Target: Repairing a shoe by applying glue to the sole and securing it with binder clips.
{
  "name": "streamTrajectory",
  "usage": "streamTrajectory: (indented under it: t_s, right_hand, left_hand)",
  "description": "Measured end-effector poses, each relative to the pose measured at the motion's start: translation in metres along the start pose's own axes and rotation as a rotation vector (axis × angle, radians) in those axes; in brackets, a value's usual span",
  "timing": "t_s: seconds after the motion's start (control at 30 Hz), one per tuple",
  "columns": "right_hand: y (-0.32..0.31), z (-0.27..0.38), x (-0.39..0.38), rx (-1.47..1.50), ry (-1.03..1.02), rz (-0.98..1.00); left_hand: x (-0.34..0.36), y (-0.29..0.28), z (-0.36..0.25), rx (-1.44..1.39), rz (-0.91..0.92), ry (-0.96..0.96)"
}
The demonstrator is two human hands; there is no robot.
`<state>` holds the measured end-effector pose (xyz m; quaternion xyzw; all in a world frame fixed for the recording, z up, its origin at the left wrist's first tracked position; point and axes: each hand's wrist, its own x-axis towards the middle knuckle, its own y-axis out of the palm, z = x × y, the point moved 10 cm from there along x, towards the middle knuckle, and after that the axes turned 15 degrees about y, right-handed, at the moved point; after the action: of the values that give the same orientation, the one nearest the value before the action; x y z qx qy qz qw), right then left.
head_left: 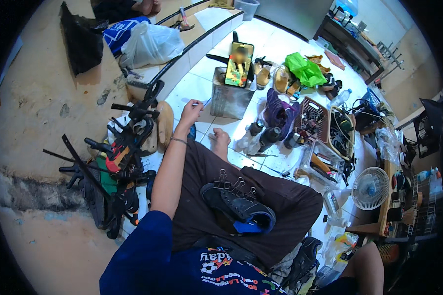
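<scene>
I'd leave the clips [239, 185] on the shoe [235, 207] undisturbed; left grip [192, 114] seemingly pinching a slim pale item [196, 103]; right grip unseen.

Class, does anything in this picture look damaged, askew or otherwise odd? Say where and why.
The black shoe in the person's lap has binder clips along one edge, odd because such clips usually hold paper. At the left, the plastered surface looks damaged, with a dark, rough patch across it.
</scene>
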<state>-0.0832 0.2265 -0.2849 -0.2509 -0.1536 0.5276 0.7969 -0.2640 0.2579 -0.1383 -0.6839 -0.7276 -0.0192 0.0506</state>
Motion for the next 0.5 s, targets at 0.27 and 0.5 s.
streamTrajectory:
  t_s: [0.27,0.5]
  right_hand:
    - [-0.031,0.052,-0.011,-0.125,-0.046,-0.105]
    - [-0.028,0.028,-0.019,0.026,-0.125,-0.324]
  left_hand:
    - [0.003,-0.008,-0.005,0.036,-0.033,0.103]
    - [-0.042,0.043,-0.087,-0.008,0.190,0.450]
